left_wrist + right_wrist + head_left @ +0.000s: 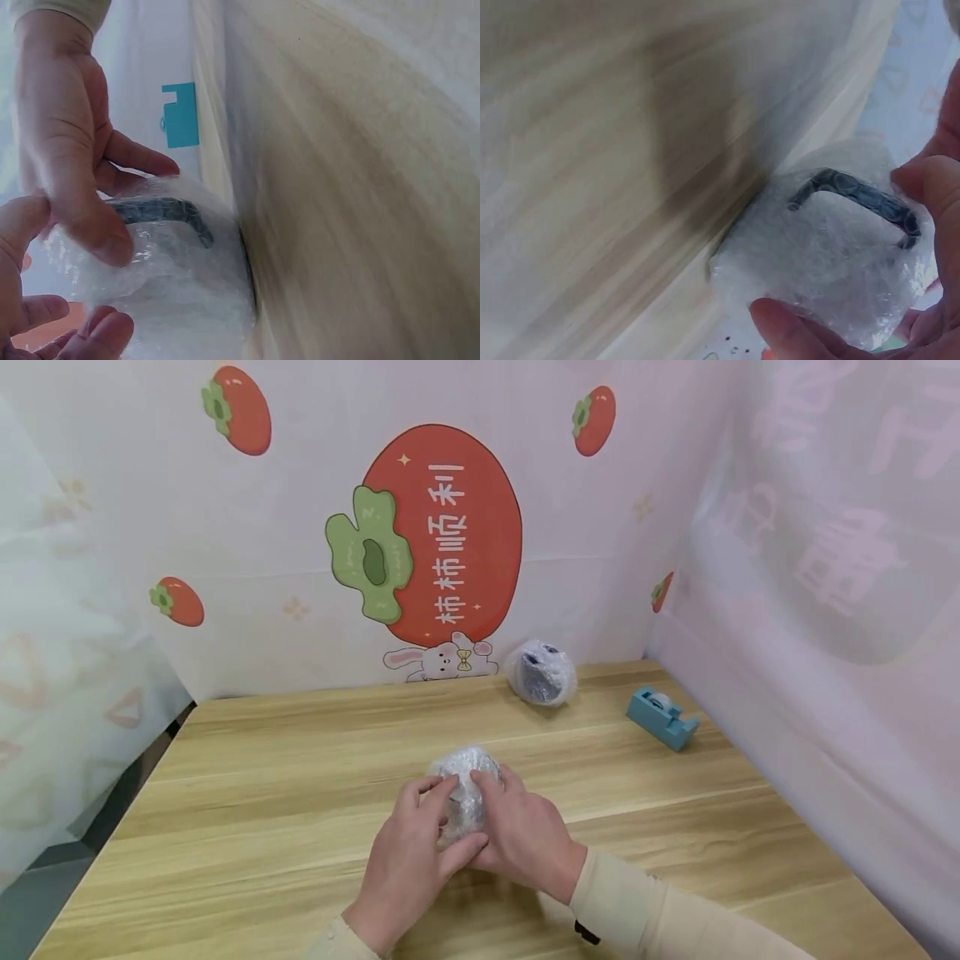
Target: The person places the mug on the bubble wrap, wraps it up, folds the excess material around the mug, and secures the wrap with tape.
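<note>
A bubble-wrapped mug (467, 806) stands on the wooden table in front of me. Its dark curved handle (862, 196) shows through the clear wrap in both wrist views. My left hand (408, 852) holds it from the left, fingers bent at the wrapped top and side. From the other side my right hand (525, 835) grips the bundle, its fingers and thumb pressed into the plastic (161, 251). The hands cover much of the lower body of the mug in the head view.
Another bubble-wrapped bundle (543, 672) with something dark inside sits at the table's back edge. A teal tape dispenser (660, 717) with a roll stands at the back right. Printed cloth (300, 527) hangs behind the wooden table (262, 827) and along both sides.
</note>
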Action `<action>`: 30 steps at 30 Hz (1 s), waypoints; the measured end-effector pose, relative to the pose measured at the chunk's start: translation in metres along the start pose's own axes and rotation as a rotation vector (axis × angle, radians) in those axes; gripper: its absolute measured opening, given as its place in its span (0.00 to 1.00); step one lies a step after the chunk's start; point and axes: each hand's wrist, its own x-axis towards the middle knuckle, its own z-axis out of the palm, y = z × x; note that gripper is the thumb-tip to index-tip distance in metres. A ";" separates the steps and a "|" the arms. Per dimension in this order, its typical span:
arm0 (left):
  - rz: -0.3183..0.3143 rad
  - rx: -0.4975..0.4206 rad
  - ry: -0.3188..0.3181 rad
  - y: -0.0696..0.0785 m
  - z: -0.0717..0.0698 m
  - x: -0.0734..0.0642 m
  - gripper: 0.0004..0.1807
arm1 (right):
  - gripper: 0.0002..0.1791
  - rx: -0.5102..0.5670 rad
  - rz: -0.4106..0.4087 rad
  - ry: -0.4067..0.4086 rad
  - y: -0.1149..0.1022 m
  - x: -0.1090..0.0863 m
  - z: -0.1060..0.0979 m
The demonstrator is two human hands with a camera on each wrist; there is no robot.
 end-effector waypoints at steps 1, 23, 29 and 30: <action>0.014 0.019 0.021 -0.001 -0.002 -0.001 0.41 | 0.51 0.003 0.004 -0.002 0.001 0.003 0.001; 0.051 0.297 -0.061 -0.002 -0.010 -0.026 0.43 | 0.46 0.114 0.264 -0.074 0.042 0.108 0.033; 0.018 0.290 -0.101 -0.004 -0.012 -0.029 0.43 | 0.46 0.143 0.306 -0.059 0.054 0.129 0.038; 0.018 0.288 -0.102 -0.005 -0.012 -0.029 0.43 | 0.46 0.150 0.314 -0.059 0.056 0.133 0.038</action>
